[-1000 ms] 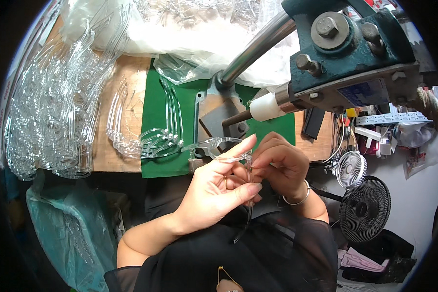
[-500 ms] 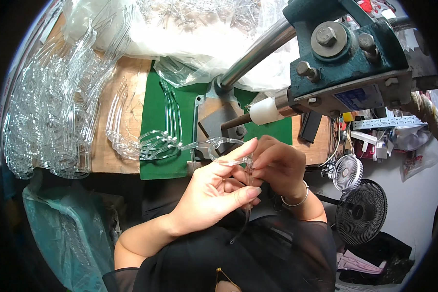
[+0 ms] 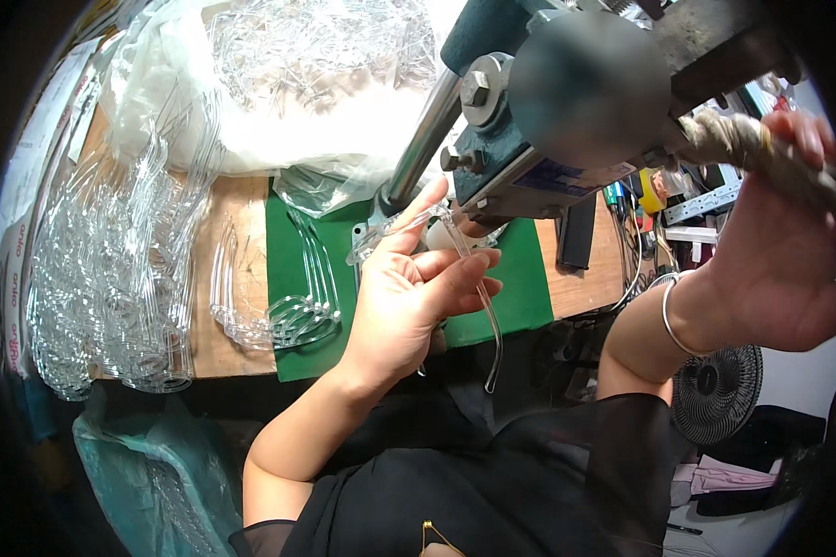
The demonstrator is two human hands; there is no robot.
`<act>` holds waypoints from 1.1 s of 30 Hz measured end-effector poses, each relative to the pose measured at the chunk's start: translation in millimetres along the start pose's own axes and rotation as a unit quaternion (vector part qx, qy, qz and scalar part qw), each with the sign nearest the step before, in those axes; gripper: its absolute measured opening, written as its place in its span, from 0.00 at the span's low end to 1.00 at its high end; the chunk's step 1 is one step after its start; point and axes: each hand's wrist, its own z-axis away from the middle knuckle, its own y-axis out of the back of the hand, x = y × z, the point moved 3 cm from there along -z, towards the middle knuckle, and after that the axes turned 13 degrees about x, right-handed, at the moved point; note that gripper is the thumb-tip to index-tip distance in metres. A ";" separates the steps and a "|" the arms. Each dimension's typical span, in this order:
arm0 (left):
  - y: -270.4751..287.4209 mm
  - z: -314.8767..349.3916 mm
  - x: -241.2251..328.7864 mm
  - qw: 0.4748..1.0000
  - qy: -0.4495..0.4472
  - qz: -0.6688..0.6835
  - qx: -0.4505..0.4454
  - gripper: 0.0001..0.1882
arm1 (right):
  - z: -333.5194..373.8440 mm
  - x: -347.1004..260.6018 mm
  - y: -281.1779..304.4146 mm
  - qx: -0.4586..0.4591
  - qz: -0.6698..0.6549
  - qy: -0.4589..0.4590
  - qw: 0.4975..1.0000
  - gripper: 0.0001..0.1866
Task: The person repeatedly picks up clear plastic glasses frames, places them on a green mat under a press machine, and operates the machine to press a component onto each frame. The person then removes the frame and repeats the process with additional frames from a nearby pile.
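Note:
My left hand (image 3: pixel 390 297) pinches a clear plastic eyeglass frame (image 3: pixel 486 311) between thumb and fingers, its forefinger stretched upward. One temple arm slants down past the fingertips, and the front of the frame lies by the forefinger, under the head of a dark green hand press (image 3: pixel 509 158). Far to the right, my right hand (image 3: pixel 776 260) is raised with its fingers closed round the cloth-wrapped lever (image 3: pixel 729 139) of that press. The press head and my left hand hide most of the spot where frame and tool meet.
Several clear frames (image 3: pixel 293 320) lie on the green mat (image 3: pixel 520 288). A large stack of them (image 3: pixel 111 288) fills the table's left side. Behind is a plastic bag (image 3: pixel 251 139) of clear parts. A black fan (image 3: pixel 720 395) stands lower right, a teal bag (image 3: pixel 149 464) lower left.
My right hand has left the eyeglass frame and gone up and right onto the lever. My left hand has carried the frame up toward the press. The view has shifted too.

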 end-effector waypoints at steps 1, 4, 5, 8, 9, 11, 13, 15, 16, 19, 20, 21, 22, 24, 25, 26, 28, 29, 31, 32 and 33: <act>-0.3 1.1 1.7 1.000 0.010 0.004 0.001 0.36 | 6.0 -2.2 2.5 -0.030 -0.020 -0.029 0.999 0.31; -7.9 -5.5 -8.7 0.999 0.032 0.028 -0.027 0.37 | 44.7 -20.4 38.4 -0.093 -0.041 0.010 0.995 0.24; -7.7 -4.5 -10.3 0.998 0.038 0.038 -0.024 0.37 | 49.9 -21.3 38.5 -0.102 -0.026 0.017 0.994 0.22; -10.3 -5.4 -6.5 0.999 0.024 0.040 -0.012 0.38 | 61.6 -19.0 32.4 -0.115 0.021 0.060 0.991 0.21; -11.8 -5.8 -5.6 0.999 0.018 0.041 -0.009 0.38 | 67.4 -17.9 29.8 -0.113 0.039 0.081 0.990 0.21; -11.2 -3.9 -7.4 0.999 0.021 0.035 -0.004 0.38 | 78.5 -16.4 29.2 -0.100 0.054 0.099 0.989 0.22; -11.5 -3.9 -7.1 0.999 0.014 0.038 0.004 0.39 | 74.9 -13.7 28.0 -0.099 0.043 0.093 0.990 0.22; -8.5 -0.2 -0.3 1.000 0.002 -0.003 0.002 0.36 | 56.0 -19.1 25.3 -0.096 0.030 0.031 0.994 0.21; -6.4 1.4 0.7 1.000 -0.009 -0.016 -0.001 0.36 | 45.3 -23.1 24.2 -0.091 0.031 -0.003 0.995 0.21; 7.9 14.8 5.1 0.989 -0.139 -0.049 -0.007 0.31 | 17.0 -23.7 34.5 -0.052 0.049 -0.052 0.996 0.23; 9.3 21.7 10.4 0.980 -0.182 -0.077 0.005 0.29 | 16.6 -17.8 33.4 -0.001 0.064 -0.031 0.997 0.25; 10.2 29.1 17.7 0.968 -0.226 -0.104 0.016 0.27 | 15.8 -12.8 33.2 0.046 0.079 -0.008 0.996 0.27; 12.0 34.3 21.2 0.965 -0.243 -0.096 0.004 0.26 | 24.1 -5.0 47.2 0.048 0.098 0.021 0.994 0.26; 17.9 42.5 25.1 0.961 -0.269 -0.061 -0.038 0.27 | 66.7 22.0 92.4 -0.025 0.156 0.049 0.986 0.19; 22.4 42.6 25.1 0.965 -0.254 -0.034 -0.058 0.20 | 100.6 45.1 95.6 -0.032 0.207 -0.029 0.977 0.15; 25.8 43.4 23.7 0.971 -0.231 -0.041 -0.037 0.17 | 127.5 66.1 89.2 -0.105 0.361 -0.184 0.908 0.11; 22.6 44.7 18.6 0.981 -0.189 0.032 -0.027 0.12 | 203.1 127.4 108.0 -0.163 0.403 -0.311 0.845 0.06; 20.1 45.3 18.0 0.986 -0.163 0.028 0.006 0.20 | 222.7 140.5 112.8 -0.211 0.464 -0.287 0.811 0.08; 18.7 43.0 14.2 0.988 -0.147 0.018 0.030 0.29 | 232.4 149.9 114.6 -0.291 0.537 -0.156 0.776 0.13; 15.2 43.4 16.0 0.987 -0.153 0.013 0.042 0.34 | 233.6 151.4 112.7 -0.317 0.560 -0.140 0.753 0.14; 12.4 44.0 18.3 0.986 -0.159 0.009 0.053 0.39 | 234.6 152.5 111.5 -0.341 0.582 -0.123 0.728 0.15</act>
